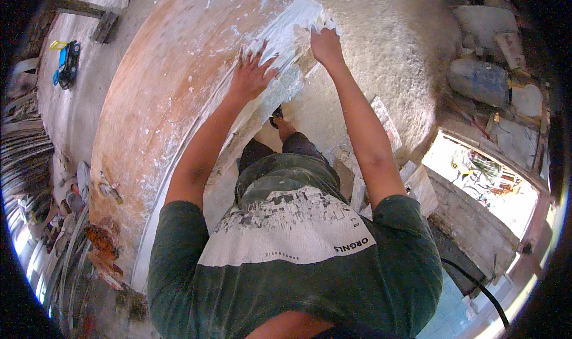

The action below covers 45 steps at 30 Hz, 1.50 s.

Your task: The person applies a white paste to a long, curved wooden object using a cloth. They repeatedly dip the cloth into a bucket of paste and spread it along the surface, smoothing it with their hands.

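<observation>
A long strip of wet, white plaster-like material [298, 14] runs along the right edge of a broad brown tabletop [161, 71] in front of me. My left hand [253, 77] rests on or just over this strip, palm down, its fingers spread and smeared white. Farther off and to the right, my right hand [326, 44] is closed at the strip's far end. White material shows around its knuckles and fingertips, and the exact shape of what it grips is hidden.
At far left a blue and black toy vehicle [67, 64] sits on the floor near a wooden beam [104, 26]. A small tool [110, 189] lies on the tabletop's left part. To the right stand a blue drum [478, 81] and a bright opening [485, 178] with clutter. My foot [283, 124] shows below.
</observation>
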{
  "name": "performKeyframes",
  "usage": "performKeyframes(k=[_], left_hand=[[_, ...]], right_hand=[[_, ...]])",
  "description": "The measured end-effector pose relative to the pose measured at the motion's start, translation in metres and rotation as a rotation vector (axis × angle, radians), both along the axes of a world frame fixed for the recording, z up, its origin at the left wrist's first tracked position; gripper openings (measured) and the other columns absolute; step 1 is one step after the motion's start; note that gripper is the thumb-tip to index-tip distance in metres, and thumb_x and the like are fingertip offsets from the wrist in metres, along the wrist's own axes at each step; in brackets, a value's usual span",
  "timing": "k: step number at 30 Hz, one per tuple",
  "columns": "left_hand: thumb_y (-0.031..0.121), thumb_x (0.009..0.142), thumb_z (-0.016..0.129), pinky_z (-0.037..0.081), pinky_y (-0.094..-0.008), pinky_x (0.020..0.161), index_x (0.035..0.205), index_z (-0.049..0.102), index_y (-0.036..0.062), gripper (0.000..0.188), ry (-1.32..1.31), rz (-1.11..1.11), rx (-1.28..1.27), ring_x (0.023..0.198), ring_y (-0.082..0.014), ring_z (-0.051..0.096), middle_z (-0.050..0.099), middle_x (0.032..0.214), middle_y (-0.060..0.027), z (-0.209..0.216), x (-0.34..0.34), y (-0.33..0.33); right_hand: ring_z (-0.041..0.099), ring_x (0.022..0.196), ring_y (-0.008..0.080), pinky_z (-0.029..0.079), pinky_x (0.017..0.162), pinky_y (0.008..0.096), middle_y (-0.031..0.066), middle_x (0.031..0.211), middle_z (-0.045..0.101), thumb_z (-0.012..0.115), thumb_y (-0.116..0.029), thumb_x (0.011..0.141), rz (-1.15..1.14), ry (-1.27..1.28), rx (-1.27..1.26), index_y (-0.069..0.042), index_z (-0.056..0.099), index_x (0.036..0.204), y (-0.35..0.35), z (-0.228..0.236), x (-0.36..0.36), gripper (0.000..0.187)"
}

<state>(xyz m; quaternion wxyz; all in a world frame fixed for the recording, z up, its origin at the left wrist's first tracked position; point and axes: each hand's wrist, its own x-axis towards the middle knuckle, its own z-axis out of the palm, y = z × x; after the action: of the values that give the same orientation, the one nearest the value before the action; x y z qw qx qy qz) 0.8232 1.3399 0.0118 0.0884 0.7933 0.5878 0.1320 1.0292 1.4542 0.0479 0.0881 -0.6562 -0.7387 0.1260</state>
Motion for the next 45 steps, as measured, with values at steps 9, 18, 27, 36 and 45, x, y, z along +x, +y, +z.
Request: performKeyframes(k=[9,18,27,36,45], left_hand=[[0.043,0.095,0.036,0.01,-0.0504,0.114,0.121,0.059,0.0163,0.043,0.061,-0.158,-0.197,0.135,-0.0326,0.031,0.019,0.154,-0.0052,0.013,-0.005,-0.019],[0.035,0.092,0.042,0.011,-0.0495,0.114,0.124,0.057,0.0188,0.039,0.266,-0.24,-0.284,0.132,-0.0345,0.035,0.017,0.154,-0.0037,0.029,0.03,0.044],[0.042,0.095,0.036,0.01,-0.0468,0.115,0.131,0.052,0.0247,0.043,0.154,-0.193,-0.134,0.133,-0.0313,0.034,0.021,0.153,-0.0041,0.008,0.039,0.056],[0.043,0.095,0.038,0.01,-0.0506,0.114,0.134,0.048,0.0218,0.045,-0.031,0.033,-0.051,0.138,-0.0335,0.025,0.018,0.154,-0.006,-0.007,0.063,0.092],[0.043,0.094,0.04,0.008,-0.0503,0.115,0.125,0.055,0.0144,0.044,0.107,-0.267,-0.092,0.133,-0.0285,0.034,0.042,0.141,-0.0079,-0.027,0.059,0.084]], right_hand=[[0.06,0.094,0.0376,0.048,0.082,0.0473,0.0239,0.105,0.058,0.054,-0.046,0.085,0.192,-0.087,-0.291,0.003,0.065,0.096,-0.098,0.001,-0.04,0.052],[0.059,0.092,0.0382,0.046,0.081,0.0497,0.0242,0.099,0.058,0.054,-0.043,0.087,0.156,-0.004,-0.343,0.001,0.067,0.091,-0.068,0.01,-0.022,0.046],[0.056,0.101,0.0403,0.045,0.087,0.0506,0.0267,0.111,0.055,0.046,-0.043,0.091,0.119,-0.135,-0.376,0.001,0.064,0.102,-0.017,-0.027,-0.003,0.049],[0.058,0.098,0.0443,0.045,0.088,0.0499,0.0321,0.103,0.059,0.047,-0.047,0.087,-0.103,0.093,-0.117,0.008,0.064,0.095,0.08,0.035,0.048,0.058],[0.06,0.092,0.0429,0.046,0.086,0.0512,0.0278,0.107,0.059,0.055,-0.037,0.083,0.095,-0.138,-0.133,0.005,0.066,0.09,-0.005,-0.046,0.007,0.044]])
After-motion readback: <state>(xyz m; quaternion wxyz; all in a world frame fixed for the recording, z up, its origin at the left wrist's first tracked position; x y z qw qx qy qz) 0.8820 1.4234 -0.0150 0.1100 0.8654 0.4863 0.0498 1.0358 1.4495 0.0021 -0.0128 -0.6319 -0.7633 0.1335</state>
